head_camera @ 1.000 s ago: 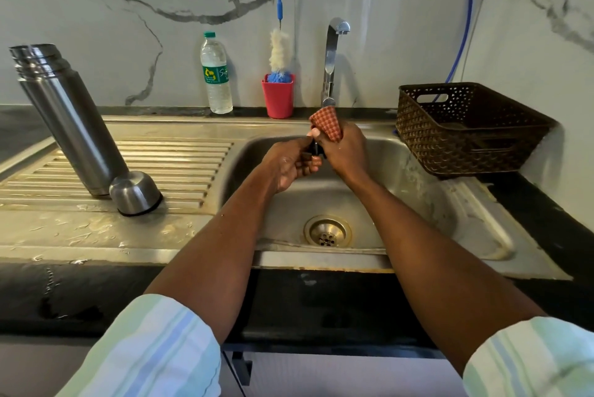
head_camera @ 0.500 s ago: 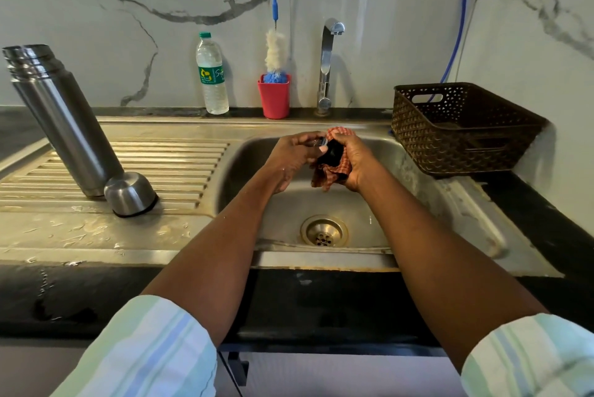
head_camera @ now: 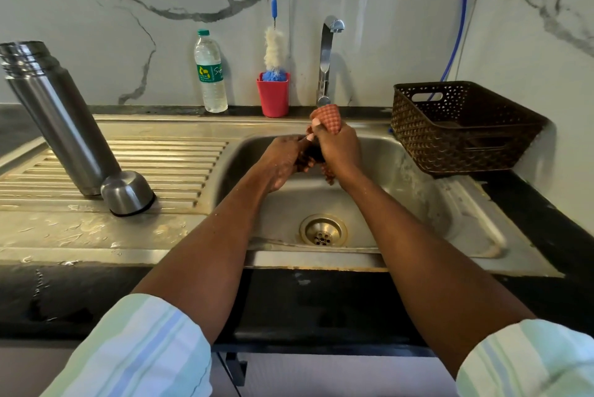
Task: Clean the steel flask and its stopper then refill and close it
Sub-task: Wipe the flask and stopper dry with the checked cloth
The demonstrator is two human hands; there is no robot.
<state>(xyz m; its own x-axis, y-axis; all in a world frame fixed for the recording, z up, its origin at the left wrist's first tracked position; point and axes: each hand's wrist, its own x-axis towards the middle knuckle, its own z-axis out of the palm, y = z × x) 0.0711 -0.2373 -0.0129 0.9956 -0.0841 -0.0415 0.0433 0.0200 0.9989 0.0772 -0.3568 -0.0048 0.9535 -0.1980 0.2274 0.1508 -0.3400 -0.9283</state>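
Observation:
The tall steel flask [head_camera: 61, 117] stands open on the ribbed drainboard at the left, and its steel cup lid [head_camera: 127, 192] lies upside down beside its base. Over the sink basin [head_camera: 379, 204] both hands meet. My right hand [head_camera: 337, 149] grips a red checked cloth [head_camera: 327, 117], whose end sticks up above the fingers. My left hand [head_camera: 284, 160] holds a small dark stopper [head_camera: 313, 154] that is mostly hidden between the two hands and the cloth.
A tap [head_camera: 328, 56] rises behind the basin, with no water visible from it. A red cup holding a bottle brush [head_camera: 273, 94] and a plastic water bottle [head_camera: 210, 73] stand along the back wall. A brown plastic basket [head_camera: 459, 126] sits at the right. The drain [head_camera: 323, 231] lies below the hands.
The cloth was up, dropped around the stopper half a second ago, and now sticks up above my right hand again. Both hands stay over the basin.

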